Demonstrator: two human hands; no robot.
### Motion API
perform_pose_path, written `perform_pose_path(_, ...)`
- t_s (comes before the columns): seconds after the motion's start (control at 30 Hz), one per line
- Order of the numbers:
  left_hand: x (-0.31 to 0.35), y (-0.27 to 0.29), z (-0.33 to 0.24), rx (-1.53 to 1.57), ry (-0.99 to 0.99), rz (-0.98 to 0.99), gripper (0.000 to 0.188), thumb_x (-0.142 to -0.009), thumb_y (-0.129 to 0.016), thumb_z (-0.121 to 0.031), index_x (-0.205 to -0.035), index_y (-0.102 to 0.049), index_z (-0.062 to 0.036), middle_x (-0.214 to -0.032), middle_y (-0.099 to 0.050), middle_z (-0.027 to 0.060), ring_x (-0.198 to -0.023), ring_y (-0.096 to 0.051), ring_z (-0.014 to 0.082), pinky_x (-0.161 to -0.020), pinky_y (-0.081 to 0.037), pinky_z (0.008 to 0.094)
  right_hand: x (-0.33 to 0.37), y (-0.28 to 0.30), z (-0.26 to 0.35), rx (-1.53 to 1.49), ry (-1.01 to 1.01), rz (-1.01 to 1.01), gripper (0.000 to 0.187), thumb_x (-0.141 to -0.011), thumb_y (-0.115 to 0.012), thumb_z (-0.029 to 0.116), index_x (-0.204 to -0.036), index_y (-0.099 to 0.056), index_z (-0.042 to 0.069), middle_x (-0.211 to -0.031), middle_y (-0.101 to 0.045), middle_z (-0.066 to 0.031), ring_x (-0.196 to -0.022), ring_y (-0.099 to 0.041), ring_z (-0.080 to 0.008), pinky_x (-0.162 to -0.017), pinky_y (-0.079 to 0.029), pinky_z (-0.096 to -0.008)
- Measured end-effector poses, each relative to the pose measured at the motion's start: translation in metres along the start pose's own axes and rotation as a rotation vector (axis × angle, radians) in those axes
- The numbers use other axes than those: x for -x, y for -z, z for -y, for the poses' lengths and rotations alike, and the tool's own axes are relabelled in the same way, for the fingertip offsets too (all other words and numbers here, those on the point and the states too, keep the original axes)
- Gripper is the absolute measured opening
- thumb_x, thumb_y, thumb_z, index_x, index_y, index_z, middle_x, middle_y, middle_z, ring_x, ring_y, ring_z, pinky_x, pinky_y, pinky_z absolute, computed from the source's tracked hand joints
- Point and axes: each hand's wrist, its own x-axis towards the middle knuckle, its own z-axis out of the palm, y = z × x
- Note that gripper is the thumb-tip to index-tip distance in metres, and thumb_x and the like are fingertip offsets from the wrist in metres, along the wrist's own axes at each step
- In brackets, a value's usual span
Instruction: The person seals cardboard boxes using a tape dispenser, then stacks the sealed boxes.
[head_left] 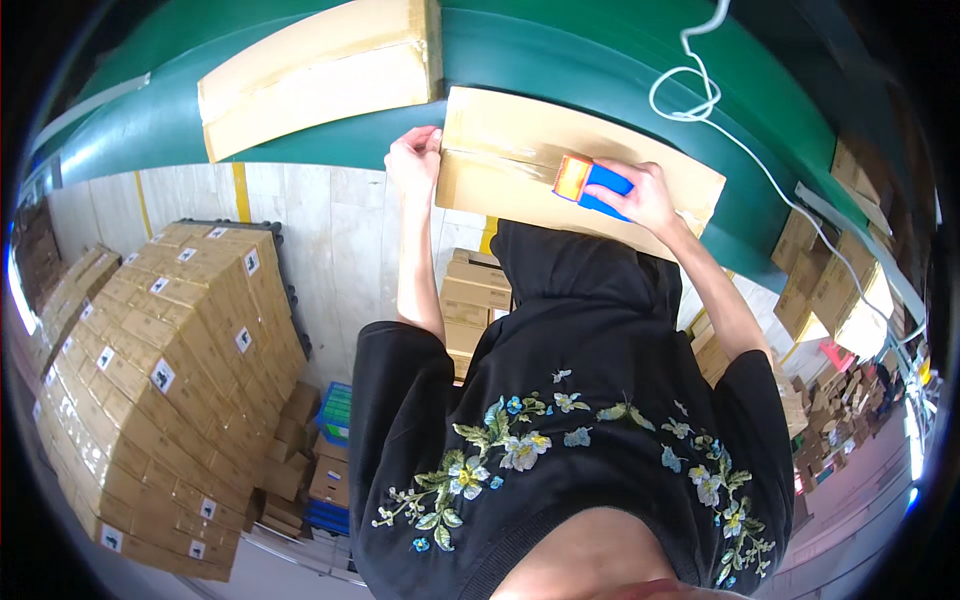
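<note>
A long cardboard box point(500, 125) lies in front of me on the green work surface, with a seam running along its top. My right hand point(648, 195) is wrapped round a blue and orange tape dispenser point(573, 179), which rests on or just above the seam right of the box's middle. At the box's left end is my left hand point(413, 160), its fingers curled together against the edge. Whatever those fingers pinch is too small to make out.
Another taped cardboard box point(320, 75) sits farther left on the green surface point(540, 50). A white cable point(745, 150) loops down at the right. A tall stack of labelled cartons point(180, 340) stands on the floor at left; more cartons point(475, 295) stand beside my body.
</note>
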Motion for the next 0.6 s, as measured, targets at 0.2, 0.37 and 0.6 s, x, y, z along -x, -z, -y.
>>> perform_pose_path(0.2, 0.001, -0.029, 0.050, -0.351, -0.241, -0.311, 0.040, -0.093, -0.047, -0.032, -0.121, -0.054, -0.0039, -0.115, -0.057, 0.0250, -0.099, -0.061, 0.0312, -0.085, -0.047, 0.0366, -0.001, -0.004, 0.000, 0.005, -0.054, 0.027, 0.048, -0.071, -0.070, 0.047, -0.098, -0.068, 0.007, -0.077, -0.067, -0.0147, -0.068, -0.066, -0.0302, -0.070, -0.054, -0.0361)
perform_pose_path(0.37, -0.011, -0.039, -0.006, 0.114, 0.272, 0.071, 0.067, -0.095, -0.027, -0.051, -0.119, -0.050, 0.0073, -0.120, -0.051, 0.0287, -0.112, -0.049, 0.0421, -0.095, -0.038, 0.0450, -0.003, -0.006, -0.006, 0.003, -0.046, 0.066, 0.049, -0.075, -0.063, 0.053, -0.099, -0.068, 0.011, -0.076, -0.067, -0.0145, -0.067, -0.064, -0.0320, -0.070, -0.053, -0.0380)
perform_pose_path(0.6, 0.003, -0.036, -0.036, -0.449, 0.336, -0.227, 0.077, -0.093, -0.016, -0.054, -0.097, -0.062, 0.0080, -0.101, -0.059, 0.0319, -0.098, -0.055, 0.0464, -0.088, -0.042, 0.0513, 0.064, 0.068, -0.046, 0.235, -0.071, 0.124, 0.048, -0.076, -0.065, 0.050, -0.100, -0.069, 0.010, -0.061, -0.061, -0.0154, -0.053, -0.061, -0.0300, -0.056, -0.050, -0.0375)
